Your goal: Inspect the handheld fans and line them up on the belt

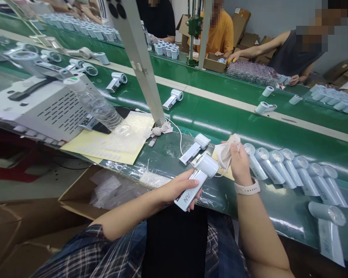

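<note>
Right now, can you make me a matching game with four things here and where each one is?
Things:
1. fan
2. cloth
3. watch
4. bottle

Places:
A. on the right wrist
B. lying tilted by the grey box
C. in the left hand
D. in the right hand

Pairs: 1-C, 2-D, 3-A, 4-B
</note>
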`<state>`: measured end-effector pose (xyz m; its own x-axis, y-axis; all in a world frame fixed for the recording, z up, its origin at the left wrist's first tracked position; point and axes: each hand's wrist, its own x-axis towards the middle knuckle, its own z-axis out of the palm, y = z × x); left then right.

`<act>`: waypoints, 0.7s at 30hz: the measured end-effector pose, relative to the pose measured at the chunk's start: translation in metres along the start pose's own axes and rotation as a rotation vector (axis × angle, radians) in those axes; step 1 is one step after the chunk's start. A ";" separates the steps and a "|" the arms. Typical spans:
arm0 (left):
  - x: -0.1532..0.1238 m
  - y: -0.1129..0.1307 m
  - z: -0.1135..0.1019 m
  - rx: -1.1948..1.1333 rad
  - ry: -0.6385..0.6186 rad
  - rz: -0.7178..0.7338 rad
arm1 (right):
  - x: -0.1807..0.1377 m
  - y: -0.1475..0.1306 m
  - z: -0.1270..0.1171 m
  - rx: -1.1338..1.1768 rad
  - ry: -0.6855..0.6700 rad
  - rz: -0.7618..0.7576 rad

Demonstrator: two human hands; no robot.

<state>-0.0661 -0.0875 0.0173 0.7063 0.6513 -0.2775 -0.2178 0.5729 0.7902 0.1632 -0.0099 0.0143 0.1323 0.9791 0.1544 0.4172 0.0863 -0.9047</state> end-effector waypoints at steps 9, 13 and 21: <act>0.006 -0.011 0.001 0.142 0.060 0.015 | -0.067 -0.002 0.002 0.057 -0.218 -0.034; 0.020 -0.006 0.016 0.581 -0.069 0.082 | -0.095 -0.006 -0.018 0.304 -0.357 0.072; 0.036 0.007 0.012 0.771 -0.114 0.049 | -0.121 0.011 -0.160 -0.874 -0.154 0.304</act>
<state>-0.0339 -0.0656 0.0192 0.7822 0.5876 -0.2071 0.2492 0.0095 0.9684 0.2955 -0.1573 0.0494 0.2521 0.9558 -0.1510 0.9200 -0.2852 -0.2688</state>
